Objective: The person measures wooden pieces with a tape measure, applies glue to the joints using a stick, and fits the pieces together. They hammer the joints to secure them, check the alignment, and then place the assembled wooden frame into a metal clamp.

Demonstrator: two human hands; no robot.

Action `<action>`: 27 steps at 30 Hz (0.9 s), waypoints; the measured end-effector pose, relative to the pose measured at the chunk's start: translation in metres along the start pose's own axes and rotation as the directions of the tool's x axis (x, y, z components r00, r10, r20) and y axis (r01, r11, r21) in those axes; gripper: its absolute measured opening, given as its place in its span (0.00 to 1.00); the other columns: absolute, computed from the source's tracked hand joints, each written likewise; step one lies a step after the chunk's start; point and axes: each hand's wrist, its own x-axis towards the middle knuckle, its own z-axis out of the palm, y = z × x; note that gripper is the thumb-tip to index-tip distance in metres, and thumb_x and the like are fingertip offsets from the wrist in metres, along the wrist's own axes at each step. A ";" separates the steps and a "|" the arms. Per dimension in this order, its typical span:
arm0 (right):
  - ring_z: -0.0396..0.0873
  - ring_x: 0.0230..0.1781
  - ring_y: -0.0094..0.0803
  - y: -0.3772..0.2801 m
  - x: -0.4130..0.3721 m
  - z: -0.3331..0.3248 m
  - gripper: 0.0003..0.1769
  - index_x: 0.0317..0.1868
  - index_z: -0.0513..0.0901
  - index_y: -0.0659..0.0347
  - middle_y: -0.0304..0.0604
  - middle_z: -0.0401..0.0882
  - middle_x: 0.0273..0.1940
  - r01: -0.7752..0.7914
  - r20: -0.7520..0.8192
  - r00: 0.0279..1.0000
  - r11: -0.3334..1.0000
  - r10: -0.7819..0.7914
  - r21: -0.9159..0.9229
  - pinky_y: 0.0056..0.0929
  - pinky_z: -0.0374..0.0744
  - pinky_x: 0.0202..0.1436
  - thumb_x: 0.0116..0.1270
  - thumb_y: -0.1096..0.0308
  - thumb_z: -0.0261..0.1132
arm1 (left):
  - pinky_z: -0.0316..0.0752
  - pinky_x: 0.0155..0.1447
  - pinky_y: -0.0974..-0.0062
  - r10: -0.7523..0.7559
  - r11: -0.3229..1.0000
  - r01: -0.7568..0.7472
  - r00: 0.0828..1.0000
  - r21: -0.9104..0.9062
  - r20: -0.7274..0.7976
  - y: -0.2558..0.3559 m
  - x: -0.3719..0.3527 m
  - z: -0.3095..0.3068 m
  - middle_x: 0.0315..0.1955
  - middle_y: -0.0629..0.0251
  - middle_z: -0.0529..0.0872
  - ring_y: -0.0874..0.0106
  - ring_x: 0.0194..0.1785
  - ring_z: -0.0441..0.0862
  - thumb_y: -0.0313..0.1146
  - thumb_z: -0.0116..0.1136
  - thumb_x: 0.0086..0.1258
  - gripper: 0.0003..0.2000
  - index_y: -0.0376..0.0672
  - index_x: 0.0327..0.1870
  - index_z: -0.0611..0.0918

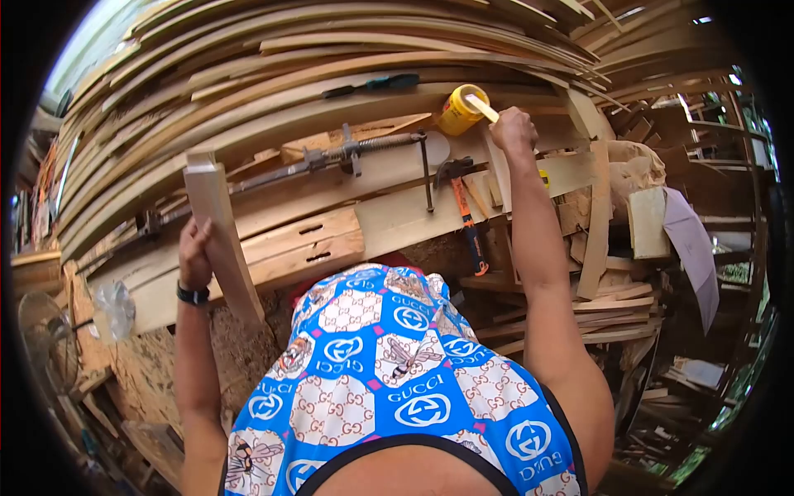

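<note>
My left hand [196,252] grips a wooden board [217,236] with a tenon cut at its far end, held tilted over the bench's near edge. In my right hand [514,130] is a flat wooden stick [481,107], its lower end inside a yellow tub [460,114]. The tub stands open near the back of the bench, and its contents are hard to make out. Two pieces of wood with slotted mortises [310,244] lie on the bench between my hands. A white round lid [433,147] rests just left of the tub.
A long bar clamp [331,157] lies across the bench. A hammer with an orange and black handle [465,215] hangs over the near edge. Stacked planks [331,50] fill the back. A clear plastic bag [114,307] sits at left, and a dark green tool [372,85] lies behind the clamp.
</note>
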 end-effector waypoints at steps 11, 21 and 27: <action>0.76 0.68 0.50 -0.016 -0.034 0.016 0.38 0.73 0.77 0.50 0.49 0.78 0.68 0.377 -0.266 0.881 0.921 -0.390 -0.101 0.49 0.73 0.71 0.62 0.55 0.75 | 0.77 0.57 0.77 0.353 0.936 -0.352 0.935 0.029 -0.026 0.033 0.013 0.023 0.48 0.72 0.89 0.82 0.51 0.82 0.34 0.65 0.78 0.13 0.40 0.58 0.85; 0.76 0.67 0.51 -0.087 -0.145 0.015 0.33 0.68 0.80 0.58 0.55 0.78 0.66 0.749 -0.323 0.660 0.629 -0.679 0.209 0.47 0.72 0.72 0.63 0.58 0.74 | 0.79 0.48 0.78 0.331 0.940 -0.329 0.944 -0.089 0.006 0.014 0.065 0.072 0.44 0.73 0.89 0.82 0.45 0.84 0.36 0.68 0.76 0.13 0.41 0.56 0.86; 0.76 0.67 0.53 -0.087 -0.174 0.029 0.32 0.65 0.81 0.62 0.58 0.78 0.66 0.733 -0.229 0.671 0.586 -0.705 0.345 0.44 0.74 0.72 0.62 0.61 0.75 | 0.78 0.44 0.79 0.403 0.910 -0.397 0.915 -0.118 0.029 0.004 0.088 0.091 0.42 0.72 0.89 0.83 0.41 0.83 0.37 0.69 0.75 0.14 0.40 0.56 0.86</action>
